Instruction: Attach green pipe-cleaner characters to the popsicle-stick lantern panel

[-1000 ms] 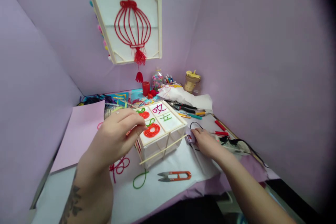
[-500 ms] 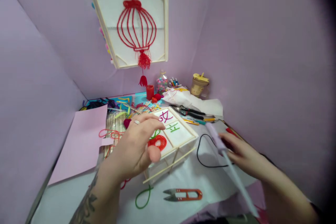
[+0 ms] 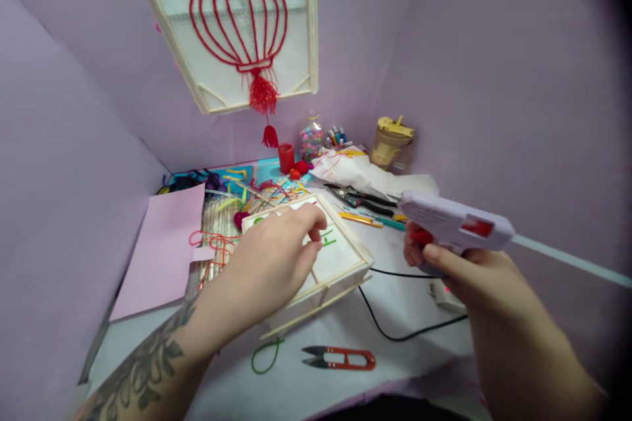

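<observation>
My right hand (image 3: 459,276) holds a lilac hot glue gun (image 3: 454,220) raised right of the box, a finger by its red trigger and its nozzle pointing left. A pale glue stick (image 3: 573,260) sticks out of its back. My left hand (image 3: 276,250) is over a white-topped box (image 3: 340,263) framed in thin wooden sticks. Its fingers curl down and the thumb comes close to the index finger; anything between them is hidden. Green yarn strokes (image 3: 328,237) show on the box top beside the fingertips, while the hand covers most other decoration.
Orange thread snips (image 3: 340,358) and a green yarn loop (image 3: 265,356) lie in front. A black cord (image 3: 395,338) runs across the right. Behind are pliers (image 3: 360,199), a bead jar (image 3: 311,139) and a yellow-lidded cup (image 3: 390,145). A lantern panel (image 3: 296,46) hangs above; pink card (image 3: 158,250) lies left.
The glue gun has risen and turned from pointing away to pointing left, with my right hand now gripping its handle. My left hand has shifted over the box top and its fingers have curled.
</observation>
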A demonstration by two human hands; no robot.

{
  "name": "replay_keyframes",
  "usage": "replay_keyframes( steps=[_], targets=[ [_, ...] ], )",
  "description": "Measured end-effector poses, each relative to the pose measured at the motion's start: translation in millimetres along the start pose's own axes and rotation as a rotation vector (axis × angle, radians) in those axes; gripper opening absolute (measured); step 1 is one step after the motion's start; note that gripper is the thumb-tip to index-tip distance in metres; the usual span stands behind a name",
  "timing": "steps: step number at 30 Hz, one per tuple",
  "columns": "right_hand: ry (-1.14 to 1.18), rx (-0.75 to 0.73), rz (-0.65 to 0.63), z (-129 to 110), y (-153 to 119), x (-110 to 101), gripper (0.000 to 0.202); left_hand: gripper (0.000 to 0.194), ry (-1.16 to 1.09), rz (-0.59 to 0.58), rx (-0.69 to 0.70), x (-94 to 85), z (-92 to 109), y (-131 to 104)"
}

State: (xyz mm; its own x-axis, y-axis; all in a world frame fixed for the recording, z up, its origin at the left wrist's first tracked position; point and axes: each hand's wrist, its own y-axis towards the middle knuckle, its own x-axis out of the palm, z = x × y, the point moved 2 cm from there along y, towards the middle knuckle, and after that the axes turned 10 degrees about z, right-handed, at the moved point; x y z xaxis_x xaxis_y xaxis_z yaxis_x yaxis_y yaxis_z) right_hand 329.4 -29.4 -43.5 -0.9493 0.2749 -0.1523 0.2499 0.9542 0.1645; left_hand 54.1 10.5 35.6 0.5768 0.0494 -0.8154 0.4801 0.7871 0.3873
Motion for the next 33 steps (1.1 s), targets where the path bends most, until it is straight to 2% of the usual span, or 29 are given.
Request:
replay_keyframes(
  steps=[4, 11, 18, 22, 26, 29, 33],
  targets=[
    [0.097, 0.042, -0.012, 12.6, 0.4, 5.6, 0.032, 0.017, 0.159, -0.150, -0.025, 14.0, 7.9, 11.8],
    [0.174, 0.089, -0.028, 28.2, -2.3, -0.4, 0.029, 0.019, 0.306, -0.244, -0.034, 23.7, 12.0, 16.3],
    [0.191, 0.116, -0.059, 30.2, -2.6, 1.2, 0.030, 0.021, 0.314, -0.316, -0.089, 30.7, 13.5, 19.2],
    [0.192, 0.094, -0.036, 24.4, -5.9, 5.0, 0.030, 0.015, 0.211, -0.213, -0.076, 19.2, 12.9, 13.8],
    [0.172, 0.064, -0.042, 11.2, -7.4, 2.3, 0.033, 0.014, -0.096, 0.041, -0.097, -11.3, 6.3, -4.3],
    [0.049, 0.041, -0.179, -5.7, -1.6, 1.5, 0.037, 0.018, -0.289, 0.216, -0.139, -27.1, -3.0, -20.3],
    [-0.156, 0.017, -0.428, -34.9, 13.2, 12.1, 0.051, 0.017, -0.414, 0.283, -0.149, -27.0, -14.3, -32.6]
  ],
)
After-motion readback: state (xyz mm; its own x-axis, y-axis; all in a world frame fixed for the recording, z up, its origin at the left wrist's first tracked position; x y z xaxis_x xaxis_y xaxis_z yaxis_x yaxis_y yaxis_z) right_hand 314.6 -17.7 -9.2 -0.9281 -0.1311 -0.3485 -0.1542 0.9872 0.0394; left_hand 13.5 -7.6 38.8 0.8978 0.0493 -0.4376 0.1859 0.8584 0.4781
